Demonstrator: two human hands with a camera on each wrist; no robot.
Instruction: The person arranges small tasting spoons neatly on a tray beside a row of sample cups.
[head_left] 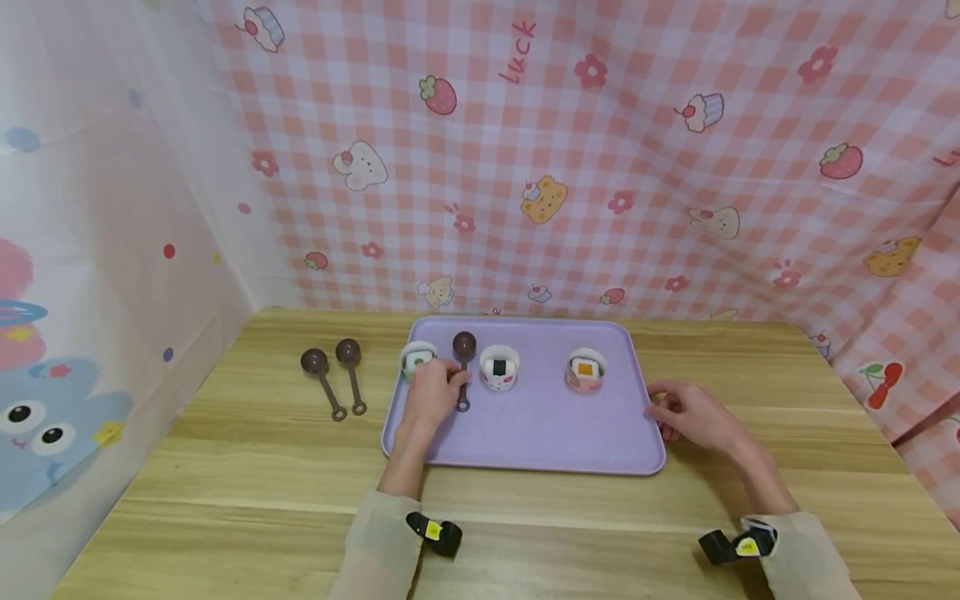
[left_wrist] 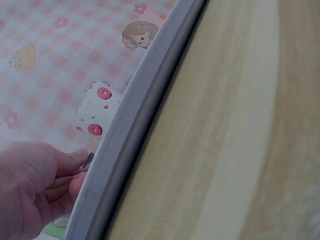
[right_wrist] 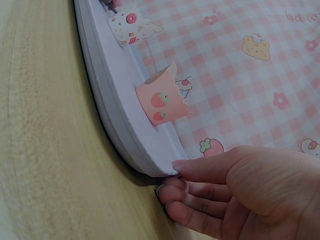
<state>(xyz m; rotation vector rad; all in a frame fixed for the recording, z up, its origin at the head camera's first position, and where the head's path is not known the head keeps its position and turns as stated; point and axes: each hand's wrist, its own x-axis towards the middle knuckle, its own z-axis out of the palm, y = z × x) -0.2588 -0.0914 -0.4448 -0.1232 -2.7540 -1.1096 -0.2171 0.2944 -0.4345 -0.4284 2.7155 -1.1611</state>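
My left hand (head_left: pixel 429 392) pinches the handle of a dark brown scoop spoon (head_left: pixel 464 344) over the left part of a lilac tray (head_left: pixel 540 442). Whether the spoon touches the tray I cannot tell. A green-toned paper cup (head_left: pixel 412 374), partly behind that hand, and a white patterned cup (head_left: pixel 499 383) flank the spoon. Farther right stands a pink strawberry cup (right_wrist: pixel 161 102). Each cup holds a small white block with a coloured patch. At the tray's right edge, my right hand (head_left: pixel 693 412) grips the rim, thumb on top and fingers underneath.
Two more brown scoop spoons, one outer (head_left: pixel 316 363) and one inner (head_left: pixel 348 353), lie on the wooden table (head_left: pixel 247 467) left of the tray. A pink checked cloth (head_left: pixel 487 167) hangs behind the table, and a pale printed cloth (head_left: pixel 90 208) hangs at the left.
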